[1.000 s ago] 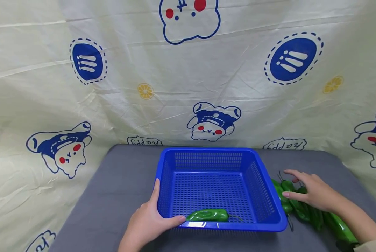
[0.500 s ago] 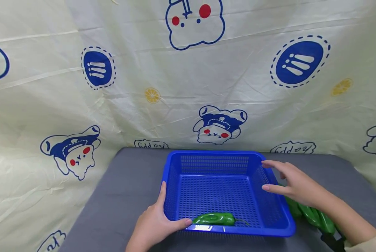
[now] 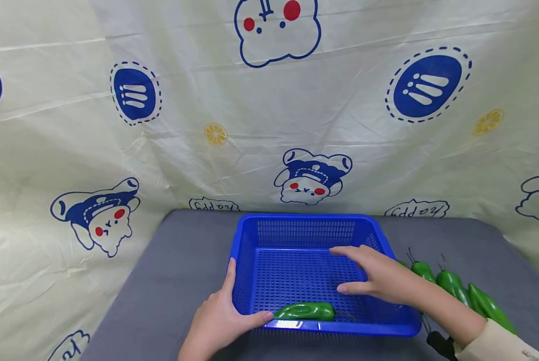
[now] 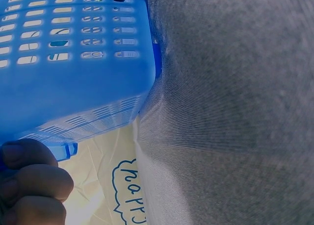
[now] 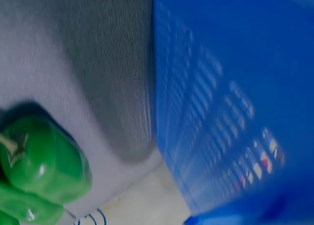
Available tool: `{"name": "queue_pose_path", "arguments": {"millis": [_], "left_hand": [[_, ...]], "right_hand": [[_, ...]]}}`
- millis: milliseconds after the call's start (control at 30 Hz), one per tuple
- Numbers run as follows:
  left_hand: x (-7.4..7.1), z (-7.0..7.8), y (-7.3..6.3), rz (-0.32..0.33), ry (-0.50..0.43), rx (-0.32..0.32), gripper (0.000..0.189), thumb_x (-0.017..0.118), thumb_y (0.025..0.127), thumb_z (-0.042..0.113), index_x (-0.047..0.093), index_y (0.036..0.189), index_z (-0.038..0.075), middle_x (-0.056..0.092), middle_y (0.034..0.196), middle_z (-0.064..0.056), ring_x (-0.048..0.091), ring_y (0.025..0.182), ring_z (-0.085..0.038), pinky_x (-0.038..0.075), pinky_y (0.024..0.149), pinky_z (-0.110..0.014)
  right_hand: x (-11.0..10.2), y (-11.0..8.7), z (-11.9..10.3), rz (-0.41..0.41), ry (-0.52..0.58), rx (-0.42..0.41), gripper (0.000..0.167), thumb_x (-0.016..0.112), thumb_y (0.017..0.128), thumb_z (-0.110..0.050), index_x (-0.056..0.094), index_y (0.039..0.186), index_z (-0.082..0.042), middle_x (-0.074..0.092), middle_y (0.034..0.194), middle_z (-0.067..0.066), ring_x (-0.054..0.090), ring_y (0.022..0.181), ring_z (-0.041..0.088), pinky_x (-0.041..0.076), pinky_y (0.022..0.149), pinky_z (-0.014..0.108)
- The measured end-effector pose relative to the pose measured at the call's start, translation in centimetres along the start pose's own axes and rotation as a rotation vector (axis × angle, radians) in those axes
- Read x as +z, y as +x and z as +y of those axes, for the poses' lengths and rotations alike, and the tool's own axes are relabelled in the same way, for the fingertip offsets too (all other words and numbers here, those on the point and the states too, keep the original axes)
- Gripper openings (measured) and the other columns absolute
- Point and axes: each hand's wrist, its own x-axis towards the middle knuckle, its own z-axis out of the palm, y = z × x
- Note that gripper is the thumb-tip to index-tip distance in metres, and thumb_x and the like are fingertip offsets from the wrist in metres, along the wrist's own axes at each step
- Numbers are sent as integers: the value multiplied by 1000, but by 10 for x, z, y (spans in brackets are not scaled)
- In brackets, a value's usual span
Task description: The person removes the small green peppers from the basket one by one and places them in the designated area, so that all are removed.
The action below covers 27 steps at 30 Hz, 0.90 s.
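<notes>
A blue perforated plastic basket [image 3: 303, 228] stands on the grey table, one long green chili pepper [image 3: 305, 311] lying inside along its near wall. My left hand [image 3: 219, 313] grips the near left corner, thumb over the front rim; its curled fingers [image 4: 44, 181] show beside the basket wall [image 4: 73, 83] in the left wrist view. Above the right half of the basket, my right hand [image 3: 379, 273] is held with thumb and forefinger spread, nothing between them. Several more green chili peppers [image 3: 452, 286] lie right of the basket, partly hidden behind the right forearm.
The grey cloth-covered table [image 3: 188, 250] extends left of the basket. Behind it hangs a pale printed curtain [image 3: 251, 170]. In the right wrist view, green peppers [image 5: 46, 159] lie apart from the basket's outer wall [image 5: 211, 97]. A small black object [image 3: 440, 345] sits under the right wrist.
My right hand has moved left, from over the pepper pile across the right rim to above the basket. The left hand keeps its grip. The head view has shifted slightly.
</notes>
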Motion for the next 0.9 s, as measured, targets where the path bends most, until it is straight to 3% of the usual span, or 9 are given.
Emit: {"name": "queue_pose_path", "arguments": {"millis": [267, 567, 900], "left_hand": [[-2, 1, 0, 9, 2, -3, 137, 75, 58, 81, -1, 161, 31, 67, 123, -22, 70, 97, -32, 54, 70, -52], [0, 0, -2, 9, -2, -11, 137, 74, 57, 83, -2, 160, 33, 66, 126, -21, 69, 100, -31, 54, 73, -51], [-2, 1, -2, -3, -5, -17, 137, 74, 57, 83, -2, 160, 33, 64, 130, -21, 69, 103, -32, 54, 76, -53]], "right_hand": [[24, 3, -4, -108, 21, -67, 76, 66, 87, -59, 48, 147, -15, 53, 148, 6, 44, 139, 40, 34, 109, 65], [46, 10, -6, -285, 58, -74, 73, 61, 91, -60, 47, 148, -17, 53, 148, -2, 49, 136, 27, 41, 108, 56], [54, 15, -8, -331, 54, -84, 69, 62, 92, -56, 48, 147, -17, 54, 146, -4, 50, 136, 23, 40, 110, 54]]}}
